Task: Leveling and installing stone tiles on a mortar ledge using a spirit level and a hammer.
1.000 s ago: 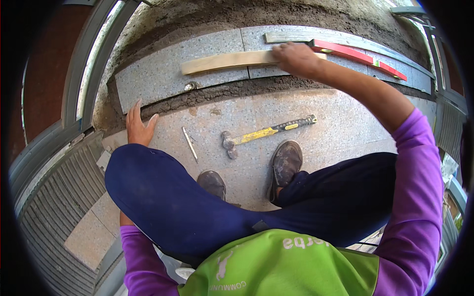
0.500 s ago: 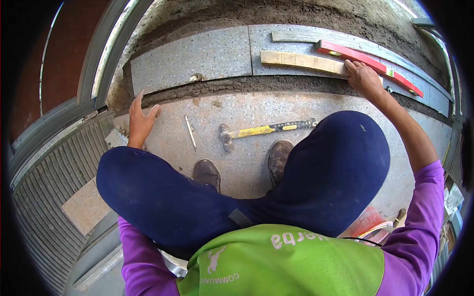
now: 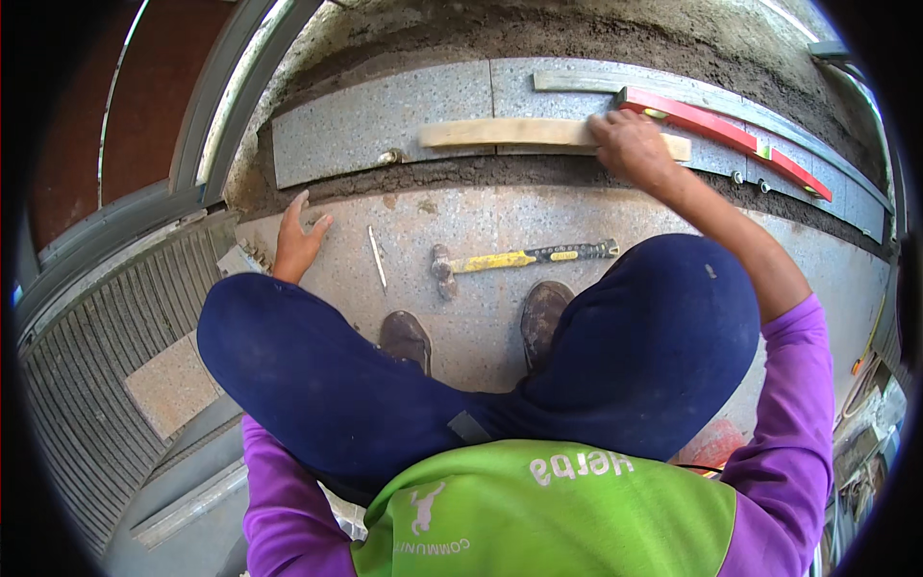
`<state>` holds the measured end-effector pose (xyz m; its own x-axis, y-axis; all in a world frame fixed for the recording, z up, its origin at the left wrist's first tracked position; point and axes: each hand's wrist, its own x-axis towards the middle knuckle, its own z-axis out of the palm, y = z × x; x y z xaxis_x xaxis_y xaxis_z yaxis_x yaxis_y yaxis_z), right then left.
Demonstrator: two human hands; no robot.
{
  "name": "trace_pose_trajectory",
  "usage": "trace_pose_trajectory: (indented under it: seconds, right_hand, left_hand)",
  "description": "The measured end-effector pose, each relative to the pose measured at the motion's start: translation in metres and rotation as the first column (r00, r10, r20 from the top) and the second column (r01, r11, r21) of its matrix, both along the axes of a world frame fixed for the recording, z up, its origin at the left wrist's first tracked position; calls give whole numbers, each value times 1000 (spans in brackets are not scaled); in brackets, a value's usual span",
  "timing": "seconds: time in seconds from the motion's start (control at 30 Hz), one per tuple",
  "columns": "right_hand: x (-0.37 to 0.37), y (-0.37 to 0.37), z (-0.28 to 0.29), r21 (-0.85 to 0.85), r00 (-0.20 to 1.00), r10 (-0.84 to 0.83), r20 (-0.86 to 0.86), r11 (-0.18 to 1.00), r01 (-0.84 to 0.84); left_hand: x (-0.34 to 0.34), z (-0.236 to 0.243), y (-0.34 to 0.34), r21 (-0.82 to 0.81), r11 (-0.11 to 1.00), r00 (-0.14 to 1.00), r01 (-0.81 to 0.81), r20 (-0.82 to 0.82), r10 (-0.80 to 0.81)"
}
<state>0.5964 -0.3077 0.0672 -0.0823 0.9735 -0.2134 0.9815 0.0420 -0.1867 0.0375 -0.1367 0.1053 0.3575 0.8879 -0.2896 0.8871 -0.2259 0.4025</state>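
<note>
My right hand (image 3: 635,149) grips a pale wooden batten (image 3: 481,132) lying on speckled grey tiles (image 3: 336,125). Just behind it are a red spirit level (image 3: 702,122) and a long grey straight bar (image 3: 577,80). My left hand (image 3: 298,245) is open beside the near edge of those tiles, fingers apart; whether it touches the floor I cannot tell. A yellow-and-black hammer (image 3: 495,258) and a thin white stick (image 3: 376,260) lie between my feet and the mortar gap (image 3: 452,170). Small metal pieces (image 3: 389,157) sit along the tile edge.
Rough mortar (image 3: 529,34) lies beyond the tiles. A metal door frame (image 3: 207,125) stands at left, with ridged paving (image 3: 87,394) and a loose tile (image 3: 168,389) below it. A red object (image 3: 711,442) is by my right leg, and assorted debris (image 3: 865,452) lies at lower right.
The batten in my right hand slid right, then back partway left. My right knee came up into view over the floor. My left hand stays open in roughly the same place.
</note>
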Motion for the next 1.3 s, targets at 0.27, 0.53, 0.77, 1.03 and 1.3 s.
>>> trace_pose_trajectory:
  seconds: [0.27,0.53,0.77,1.03,1.3]
  right_hand:
    - [-112,103,0,-80,984,102,-147,990,-115]
    - [-110,149,13,130,966,156,-205,983,-131]
    - [-17,141,-20,-100,990,142,20,985,-139]
    - [-3,144,-34,-83,983,184,-9,979,-184]
    - [1,138,-36,-123,990,130,-59,983,-136]
  left_hand:
    - [-2,-5,-15,23,1000,999,15,-39,-14]
    - [-27,3,-19,12,998,993,-67,-92,68]
    - [-15,-7,-8,-82,996,999,-44,-3,44]
    - [-13,-17,-3,-147,984,995,-98,-30,94]
    - [-18,-17,-11,-171,977,992,-128,-9,128]
